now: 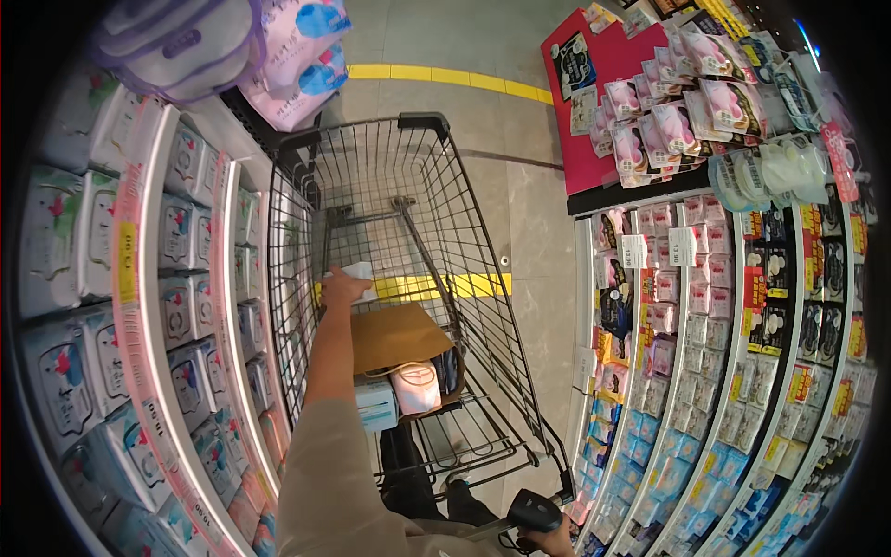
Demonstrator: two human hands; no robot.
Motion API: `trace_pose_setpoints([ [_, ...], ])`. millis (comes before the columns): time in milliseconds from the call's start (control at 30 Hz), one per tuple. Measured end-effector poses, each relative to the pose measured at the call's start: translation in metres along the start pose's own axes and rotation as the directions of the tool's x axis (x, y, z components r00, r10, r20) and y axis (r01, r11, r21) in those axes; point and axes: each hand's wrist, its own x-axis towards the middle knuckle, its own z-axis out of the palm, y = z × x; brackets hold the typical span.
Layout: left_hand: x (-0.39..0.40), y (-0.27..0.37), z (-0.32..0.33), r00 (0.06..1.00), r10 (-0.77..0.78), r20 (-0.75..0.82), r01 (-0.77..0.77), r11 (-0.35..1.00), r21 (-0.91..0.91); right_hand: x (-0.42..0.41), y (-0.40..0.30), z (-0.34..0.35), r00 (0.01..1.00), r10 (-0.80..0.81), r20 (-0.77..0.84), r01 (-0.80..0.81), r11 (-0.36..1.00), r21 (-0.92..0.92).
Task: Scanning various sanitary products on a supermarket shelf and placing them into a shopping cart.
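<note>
My left arm stretches down into a black wire shopping cart (480,230). My left hand (342,285) grips a small white packet or folded paper (359,271), partly hidden by the fingers. Just nearer to me stands an open brown paper bag (400,338) in the cart. Inside it are a light blue box (376,404), a pale pink package (416,390) and something dark at the right. At the lower edge my right hand (550,540) is closed around a black handheld device (534,510), which looks like a barcode scanner.
Shelves (161,278) of wrapped packs line the left side, close to the cart. On the right, another shelf unit (686,313) holds many small packets beneath a red display (578,153). Hanging purple-trimmed bags (181,45) are at upper left. Yellow tape (449,75) crosses the tiled floor.
</note>
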Motion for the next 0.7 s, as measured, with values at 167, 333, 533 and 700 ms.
trace_pose_setpoints([
  [167,-0.026,0.003,-0.045,0.918,0.25,0.307,0.033,0.725,-0.688,0.007,-0.001,0.003,0.996,-0.076,0.051,0.067,0.985,0.16],
  [333,-0.145,0.014,-0.084,0.606,0.75,0.267,0.43,-0.026,-0.903,0.008,-0.014,0.004,0.991,-0.101,0.082,0.083,0.977,0.196],
  [533,-0.311,-0.01,-0.117,0.351,0.936,-0.012,0.499,-0.198,-0.844,0.007,-0.014,-0.001,0.952,-0.243,0.187,0.164,0.92,0.356],
  [700,-0.4,-0.04,-0.096,0.238,0.963,-0.125,0.534,-0.238,-0.811,0.022,0.0,-0.008,0.868,-0.407,0.285,0.278,0.873,0.4],
])
